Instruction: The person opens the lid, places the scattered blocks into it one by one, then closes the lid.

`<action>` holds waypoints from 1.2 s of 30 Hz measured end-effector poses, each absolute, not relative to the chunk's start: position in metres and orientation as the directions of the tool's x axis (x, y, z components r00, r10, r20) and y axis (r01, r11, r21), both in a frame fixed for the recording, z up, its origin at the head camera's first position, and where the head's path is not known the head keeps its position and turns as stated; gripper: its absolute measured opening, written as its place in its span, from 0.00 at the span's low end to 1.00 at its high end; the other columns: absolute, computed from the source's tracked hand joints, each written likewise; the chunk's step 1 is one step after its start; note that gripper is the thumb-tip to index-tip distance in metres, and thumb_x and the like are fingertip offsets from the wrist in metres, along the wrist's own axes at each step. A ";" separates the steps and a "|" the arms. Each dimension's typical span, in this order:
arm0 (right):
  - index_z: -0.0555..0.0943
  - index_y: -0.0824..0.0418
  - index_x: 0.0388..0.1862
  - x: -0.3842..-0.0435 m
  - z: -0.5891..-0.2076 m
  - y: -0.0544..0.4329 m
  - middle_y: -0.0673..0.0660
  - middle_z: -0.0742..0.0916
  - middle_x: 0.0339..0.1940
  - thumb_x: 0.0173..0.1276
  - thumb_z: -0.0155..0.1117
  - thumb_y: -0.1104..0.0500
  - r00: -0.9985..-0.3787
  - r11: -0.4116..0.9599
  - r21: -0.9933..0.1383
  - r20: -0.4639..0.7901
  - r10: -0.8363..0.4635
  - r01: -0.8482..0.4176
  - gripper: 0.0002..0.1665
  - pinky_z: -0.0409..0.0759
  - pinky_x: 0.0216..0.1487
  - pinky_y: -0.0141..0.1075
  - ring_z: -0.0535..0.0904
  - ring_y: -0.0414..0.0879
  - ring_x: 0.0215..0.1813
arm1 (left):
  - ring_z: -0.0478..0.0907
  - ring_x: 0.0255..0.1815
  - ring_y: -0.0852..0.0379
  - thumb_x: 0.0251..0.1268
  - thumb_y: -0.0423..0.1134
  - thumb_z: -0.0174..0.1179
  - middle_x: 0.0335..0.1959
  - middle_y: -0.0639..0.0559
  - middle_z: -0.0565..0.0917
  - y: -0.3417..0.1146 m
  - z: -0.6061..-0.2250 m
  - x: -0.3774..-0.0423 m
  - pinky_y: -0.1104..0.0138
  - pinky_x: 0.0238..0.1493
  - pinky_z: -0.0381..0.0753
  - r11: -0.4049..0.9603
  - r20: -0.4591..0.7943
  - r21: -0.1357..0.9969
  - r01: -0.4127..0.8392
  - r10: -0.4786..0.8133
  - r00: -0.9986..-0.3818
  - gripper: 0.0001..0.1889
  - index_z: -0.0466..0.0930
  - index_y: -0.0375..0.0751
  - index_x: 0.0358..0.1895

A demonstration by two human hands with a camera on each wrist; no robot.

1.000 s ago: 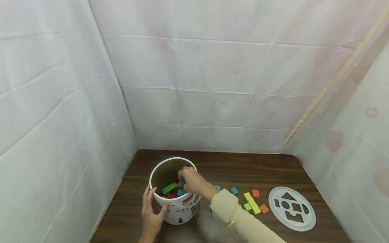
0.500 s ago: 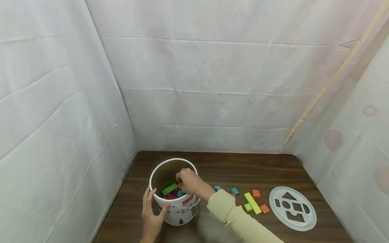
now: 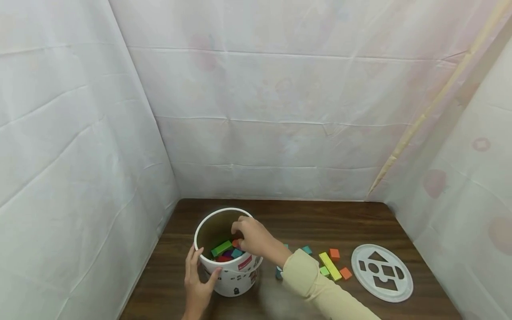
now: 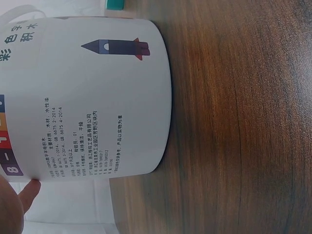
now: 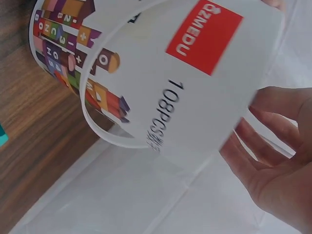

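Observation:
A white printed bucket [image 3: 232, 284] stands upright on the table, its thin handle [image 5: 90, 105] hanging at the side. My left hand [image 3: 197, 284] grips its near-left rim, fingers over the edge and thumb against the front wall. Over the right side of the rim reaches my right hand [image 3: 256, 236], fingers bent down into the bucket, thumb apart from them. Its fingertips pass behind the rim in the right wrist view. Just below the thumb lies an orange block [image 3: 235, 243]. A green block [image 3: 222, 248], a teal block [image 3: 237, 253] and other coloured ones fill the bottom.
Right of the bucket lie loose blocks: a long yellow one [image 3: 330, 266], an orange one [image 3: 346, 273], a green one [image 3: 324, 271] and several others, partly behind the right sleeve [image 3: 320, 286]. A round white lid [image 3: 362, 280] with shaped holes is farther right. Fabric walls enclose the table.
The teal block between my right fingers a second ago no longer shows there. That hand dipped into the bucket, then rose slightly with thumb and fingers parted. My left hand stays on the rim.

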State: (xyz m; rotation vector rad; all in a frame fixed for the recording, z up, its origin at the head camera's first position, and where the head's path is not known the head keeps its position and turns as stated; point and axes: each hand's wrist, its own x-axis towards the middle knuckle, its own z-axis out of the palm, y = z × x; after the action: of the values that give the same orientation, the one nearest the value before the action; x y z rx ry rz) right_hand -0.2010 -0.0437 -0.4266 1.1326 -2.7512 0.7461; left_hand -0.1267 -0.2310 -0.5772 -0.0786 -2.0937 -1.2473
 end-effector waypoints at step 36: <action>0.84 0.57 0.39 -0.173 -0.432 0.022 0.51 0.82 0.38 0.54 0.70 0.65 -0.845 0.713 -0.454 0.263 -0.465 -0.534 0.12 0.81 0.43 0.40 0.78 0.46 0.41 | 0.63 0.64 0.38 0.44 0.25 0.72 0.67 0.33 0.61 -0.222 -0.546 -0.114 0.83 0.58 0.61 0.513 0.612 0.748 0.421 -0.289 -0.736 0.39 0.65 0.34 0.65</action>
State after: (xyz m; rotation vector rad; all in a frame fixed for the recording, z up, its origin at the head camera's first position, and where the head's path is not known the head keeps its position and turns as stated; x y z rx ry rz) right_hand -0.1733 0.0219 -0.4321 0.8165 -2.7865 0.7996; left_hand -0.1139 -0.2215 -0.5460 -0.1074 -2.0399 -1.2667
